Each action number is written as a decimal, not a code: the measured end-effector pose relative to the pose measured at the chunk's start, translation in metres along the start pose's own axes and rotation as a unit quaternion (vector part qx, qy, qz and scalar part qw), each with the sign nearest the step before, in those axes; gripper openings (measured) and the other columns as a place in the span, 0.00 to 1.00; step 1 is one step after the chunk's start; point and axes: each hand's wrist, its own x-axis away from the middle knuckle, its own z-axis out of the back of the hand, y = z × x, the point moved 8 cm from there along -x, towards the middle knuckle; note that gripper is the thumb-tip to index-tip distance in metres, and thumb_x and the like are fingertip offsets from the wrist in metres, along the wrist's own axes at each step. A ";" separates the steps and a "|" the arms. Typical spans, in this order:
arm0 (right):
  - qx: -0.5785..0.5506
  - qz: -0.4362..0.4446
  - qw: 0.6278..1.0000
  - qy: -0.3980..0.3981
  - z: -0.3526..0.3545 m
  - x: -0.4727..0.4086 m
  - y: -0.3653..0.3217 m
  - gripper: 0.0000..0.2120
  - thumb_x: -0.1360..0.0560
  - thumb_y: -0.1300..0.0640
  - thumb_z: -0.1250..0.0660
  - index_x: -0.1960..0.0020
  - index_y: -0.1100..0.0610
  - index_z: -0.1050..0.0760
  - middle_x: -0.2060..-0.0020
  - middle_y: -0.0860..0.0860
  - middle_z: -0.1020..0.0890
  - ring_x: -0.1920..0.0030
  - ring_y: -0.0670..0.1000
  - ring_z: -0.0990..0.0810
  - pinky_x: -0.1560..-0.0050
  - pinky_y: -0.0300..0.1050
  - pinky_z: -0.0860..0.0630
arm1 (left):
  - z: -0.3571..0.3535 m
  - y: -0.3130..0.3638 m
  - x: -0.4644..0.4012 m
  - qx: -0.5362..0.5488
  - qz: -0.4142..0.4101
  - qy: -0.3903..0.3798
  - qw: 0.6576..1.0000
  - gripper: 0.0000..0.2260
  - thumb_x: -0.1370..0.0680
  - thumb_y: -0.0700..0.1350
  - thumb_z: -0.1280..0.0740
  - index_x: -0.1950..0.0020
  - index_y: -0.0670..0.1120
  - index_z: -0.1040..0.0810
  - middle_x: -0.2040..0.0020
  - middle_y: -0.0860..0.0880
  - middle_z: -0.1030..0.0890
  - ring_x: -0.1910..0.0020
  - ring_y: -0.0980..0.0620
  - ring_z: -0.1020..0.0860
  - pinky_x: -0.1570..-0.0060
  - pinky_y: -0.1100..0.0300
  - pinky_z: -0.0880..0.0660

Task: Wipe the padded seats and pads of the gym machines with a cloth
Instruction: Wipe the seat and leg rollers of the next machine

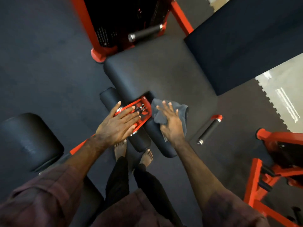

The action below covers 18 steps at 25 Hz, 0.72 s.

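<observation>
A black padded seat [157, 74] of a red-framed gym machine fills the centre of the view. At its near end a red metal bracket [144, 102] joins black roller pads [164, 145]. My left hand [118, 125] lies flat on the red bracket, fingers spread, holding nothing. My right hand [172, 123] presses a grey cloth [165, 108] flat onto the right roller pad beside the bracket, fingers spread over it. Another roller pad [108, 97] sticks out to the left under my left hand.
A round black pad [29, 141] stands at the left. A large dark back pad [246, 41] rises at the upper right. Black handles [144, 32] [209, 130] project from red frames. More red frame [270, 169] sits at the right. My bare feet [120, 149] stand on black rubber flooring.
</observation>
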 end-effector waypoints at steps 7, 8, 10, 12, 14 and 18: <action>-0.088 -0.022 0.996 0.016 0.121 0.038 0.038 0.31 0.30 0.67 0.39 0.28 0.57 0.23 0.28 0.54 0.23 0.23 0.57 0.29 0.20 0.52 0.39 | 0.040 0.011 -0.062 0.061 0.128 -0.068 0.988 0.26 0.15 0.59 0.48 0.23 0.49 0.25 0.25 0.50 0.23 0.25 0.47 0.26 0.22 0.31 0.43; -0.088 -0.029 0.994 0.059 0.156 0.042 0.046 0.31 0.28 0.68 0.38 0.25 0.55 0.25 0.26 0.52 0.25 0.21 0.55 0.32 0.20 0.51 0.40 | 0.051 0.019 -0.088 0.082 0.140 -0.063 0.985 0.27 0.16 0.59 0.49 0.23 0.50 0.26 0.25 0.50 0.23 0.25 0.47 0.25 0.24 0.32 0.40; -0.091 -0.028 0.987 0.133 0.228 0.050 0.045 0.30 0.24 0.69 0.34 0.24 0.51 0.27 0.26 0.49 0.26 0.22 0.48 0.33 0.24 0.42 0.41 | 0.070 0.038 -0.145 0.125 0.147 -0.032 0.981 0.27 0.16 0.60 0.48 0.22 0.51 0.27 0.25 0.51 0.24 0.26 0.47 0.25 0.25 0.35 0.34; -0.118 -0.002 0.973 0.196 0.299 0.053 0.053 0.24 0.21 0.70 0.33 0.28 0.57 0.24 0.29 0.52 0.25 0.25 0.46 0.29 0.28 0.31 0.40 | 0.089 0.062 -0.209 0.169 0.144 0.015 0.975 0.25 0.16 0.60 0.45 0.22 0.51 0.27 0.24 0.52 0.25 0.26 0.49 0.25 0.25 0.38 0.32; -0.102 0.040 0.967 0.232 0.371 0.046 0.078 0.26 0.22 0.71 0.32 0.25 0.60 0.26 0.24 0.55 0.27 0.20 0.54 0.35 0.21 0.43 0.39 | 0.107 0.091 -0.276 0.207 0.138 0.076 0.965 0.23 0.15 0.58 0.43 0.22 0.51 0.27 0.23 0.52 0.26 0.26 0.50 0.26 0.26 0.41 0.29; 0.084 0.181 0.938 0.283 0.514 0.018 0.124 0.27 0.20 0.60 0.36 0.21 0.59 0.30 0.18 0.55 0.37 0.15 0.56 0.49 0.19 0.67 0.47 | 0.140 0.151 -0.393 0.285 0.154 0.192 0.926 0.22 0.15 0.54 0.37 0.23 0.47 0.25 0.24 0.50 0.25 0.26 0.52 0.26 0.27 0.53 0.30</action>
